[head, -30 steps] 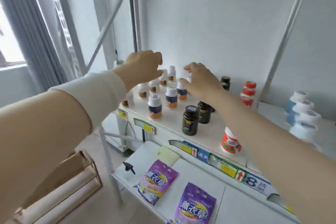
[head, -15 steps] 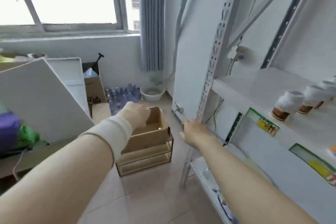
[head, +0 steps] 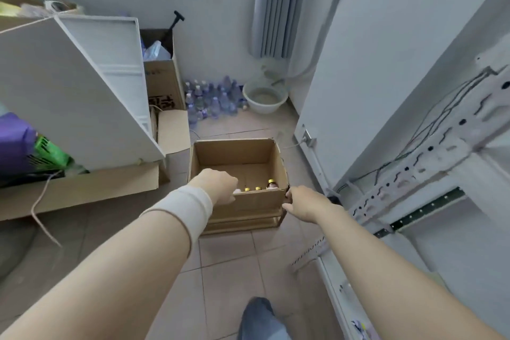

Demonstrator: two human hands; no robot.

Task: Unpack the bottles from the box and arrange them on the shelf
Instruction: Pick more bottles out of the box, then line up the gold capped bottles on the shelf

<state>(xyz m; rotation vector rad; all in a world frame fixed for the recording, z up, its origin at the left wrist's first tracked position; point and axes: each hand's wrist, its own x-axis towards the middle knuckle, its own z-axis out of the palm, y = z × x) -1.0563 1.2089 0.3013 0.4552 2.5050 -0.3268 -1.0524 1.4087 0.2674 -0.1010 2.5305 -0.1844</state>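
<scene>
An open cardboard box stands on a low frame on the tiled floor. Along its near wall I see three gold-capped bottles; the rightmost one stands taller. My left hand, with a white wrist band, reaches over the near edge into the box, and its fingers are hidden inside. My right hand is at the box's front right corner with its fingertips against the cardboard. The white metal shelf rises on the right; none of its bottles are in view.
A white board leans on the left over flat cardboard. Behind the box stand more cartons, several water bottles and a basin. My grey-clad leg is at the bottom.
I have turned from the shelf's bottles down to the floor. Both hands have left the shelf and come down to the box, the left into it, the right to its corner.
</scene>
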